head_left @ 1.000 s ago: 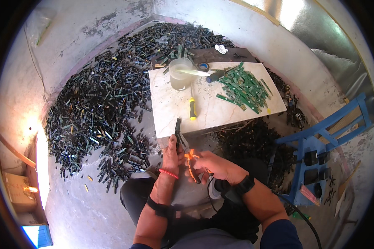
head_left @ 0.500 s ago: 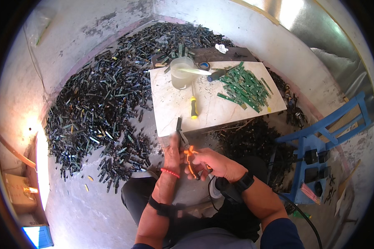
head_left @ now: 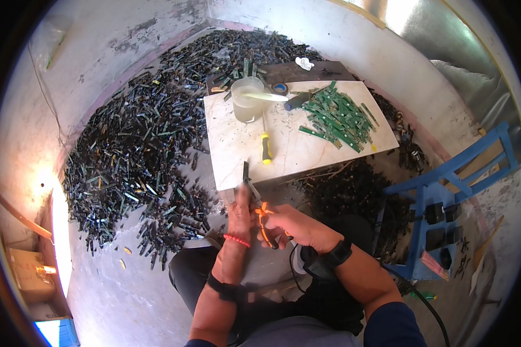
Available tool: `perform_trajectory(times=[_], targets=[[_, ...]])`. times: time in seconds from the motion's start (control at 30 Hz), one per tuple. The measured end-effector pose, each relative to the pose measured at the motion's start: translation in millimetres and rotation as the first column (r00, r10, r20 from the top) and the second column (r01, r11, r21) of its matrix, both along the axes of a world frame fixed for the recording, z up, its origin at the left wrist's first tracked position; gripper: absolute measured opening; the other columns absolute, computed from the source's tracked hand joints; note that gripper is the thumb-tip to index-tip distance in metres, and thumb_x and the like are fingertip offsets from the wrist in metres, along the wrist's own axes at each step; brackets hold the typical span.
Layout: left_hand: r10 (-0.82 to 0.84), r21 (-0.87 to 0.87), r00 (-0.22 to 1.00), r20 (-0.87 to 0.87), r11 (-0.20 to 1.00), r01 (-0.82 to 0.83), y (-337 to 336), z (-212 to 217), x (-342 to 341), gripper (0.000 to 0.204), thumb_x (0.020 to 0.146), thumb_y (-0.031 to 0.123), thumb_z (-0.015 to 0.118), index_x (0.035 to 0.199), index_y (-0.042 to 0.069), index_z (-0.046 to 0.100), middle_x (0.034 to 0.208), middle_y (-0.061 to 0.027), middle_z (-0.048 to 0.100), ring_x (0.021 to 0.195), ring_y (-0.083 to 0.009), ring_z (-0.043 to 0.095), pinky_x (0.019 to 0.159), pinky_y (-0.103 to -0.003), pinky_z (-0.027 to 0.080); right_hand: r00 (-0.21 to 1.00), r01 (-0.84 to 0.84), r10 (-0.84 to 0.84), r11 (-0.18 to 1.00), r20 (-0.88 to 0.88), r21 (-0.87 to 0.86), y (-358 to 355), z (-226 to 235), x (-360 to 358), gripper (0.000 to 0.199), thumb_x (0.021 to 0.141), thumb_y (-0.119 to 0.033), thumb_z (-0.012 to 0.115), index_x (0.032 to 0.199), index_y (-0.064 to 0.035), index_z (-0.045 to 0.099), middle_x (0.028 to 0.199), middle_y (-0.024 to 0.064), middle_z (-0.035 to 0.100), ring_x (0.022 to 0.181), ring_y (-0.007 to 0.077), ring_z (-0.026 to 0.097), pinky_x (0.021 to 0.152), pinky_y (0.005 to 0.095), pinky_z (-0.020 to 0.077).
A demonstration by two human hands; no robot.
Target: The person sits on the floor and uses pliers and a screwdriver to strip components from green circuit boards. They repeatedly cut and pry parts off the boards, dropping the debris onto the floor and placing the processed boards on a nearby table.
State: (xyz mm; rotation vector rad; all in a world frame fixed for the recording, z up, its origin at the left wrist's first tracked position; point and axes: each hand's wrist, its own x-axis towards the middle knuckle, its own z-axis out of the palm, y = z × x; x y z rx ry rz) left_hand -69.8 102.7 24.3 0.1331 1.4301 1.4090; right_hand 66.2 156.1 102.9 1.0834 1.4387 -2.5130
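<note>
A slim, straight dark strip [head_left: 246,170] points toward the white table [head_left: 231,156], its far end overlapping the table's near edge in view; orange-handled pliers [head_left: 265,228] slant short of that edge

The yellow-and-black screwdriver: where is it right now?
In the head view, the screwdriver lies on the left half of the pale tabletop, below the translucent tub and left of the green strips.

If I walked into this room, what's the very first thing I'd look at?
Probably the huge heap of dark strips covering the floor to the left of and behind the table. Next might come the pile of green strips on the tabletop's right side. Then the bright orange-handled pliers in the right hand, just off the table's near edge.
</note>
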Motion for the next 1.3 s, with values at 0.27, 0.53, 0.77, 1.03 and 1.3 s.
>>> perform_trajectory(times=[0.27, 0.53, 0.77, 1.03, 1.3], targets=[[-0.005, -0.04, 1.0, -0.002, 0.999, 0.005, -1.1, -0.9, -1.5, 0.056, 0.078, 0.064, 0.053, 0.068, 0.01, 0.048, 0.057, 0.0014, 0.041, 0.045, -0.0087, 0.036, 0.039, -0.025, 0.028, 0.999, -0.033, 0.031, 0.999, -0.042, -0.039, 4.7, 2.6, 3.7, 0.035, 0.083, -0.026, 0.048, 0.106, -0.002, 0.056, 0.078, 0.0061, 0.062, 0.065, 0.0131, 0.062, 0.042, 0.0187, 0.0388], [0.04, -0.033, 0.999, -0.017, 0.999, -0.04, -0.2, -1.9, 1.1, 0.057, 0.075, 0.066, 0.056, 0.067, 0.01, 0.048, 0.058, 0.0006, 0.042, 0.047, -0.0098, 0.039, 0.041, -0.026, 0.03, 0.998, -0.007, 0.002, 0.996, -0.057, -0.084, 5.0, 0.7, 5.5, 0.03, 0.08, -0.019, 0.043, 0.102, -0.0017, 0.055, 0.08, 0.0086, 0.063, 0.064, 0.0167, 0.063, 0.041, 0.0231, 0.0399], [-0.026, 0.004, 0.999, 0.02, 1.0, 0.026, -1.0, -4.6, -1.6, 0.057, 0.076, 0.066, 0.054, 0.065, 0.011, 0.045, 0.053, 0.0016, 0.038, 0.041, -0.0092, 0.035, 0.037, -0.025, 0.024, 0.982, 0.036, -0.084, 0.963, -0.171, -0.265, 9.6, -14.3, 11.5, 0.029, 0.082, -0.02, 0.044, 0.102, -0.0004, 0.054, 0.082, 0.0092, 0.062, 0.07, 0.0191, 0.062, 0.057, 0.0307, 0.0482], [0.003, 0.062, 1.0, 0.023, 0.998, -0.004, -0.7, 0.9, -1.6, 0.053, 0.081, 0.061, 0.053, 0.063, 0.012, 0.041, 0.049, 0.0009, 0.035, 0.037, -0.0106, 0.032, 0.035, -0.025, 0.021, 0.97, 0.108, -0.185, 0.908, -0.155, -0.405, 2.4, -17.2, 5.4, 0.024, 0.085, -0.018, 0.047, 0.096, 0.0009, 0.055, 0.077, 0.0111, 0.058, 0.065, 0.0222, 0.057, 0.056, 0.0334, 0.0449], [-0.071, 0.059, 0.996, 0.058, 0.996, 0.068, -5.4, -2.7, -6.4, 0.054, 0.082, 0.063, 0.05, 0.062, 0.014, 0.041, 0.046, 0.0019, 0.034, 0.036, -0.01, 0.029, 0.035, -0.025, 0.02, 0.963, -0.139, -0.096, 0.62, 0.251, 0.772, -13.6, -45.6, -0.3, 0.02, 0.08, -0.018, 0.055, 0.088, -0.0003, 0.05, 0.063, 0.0139, 0.057, 0.06, 0.0296, 0.059, 0.053, 0.0415, 0.0466]])
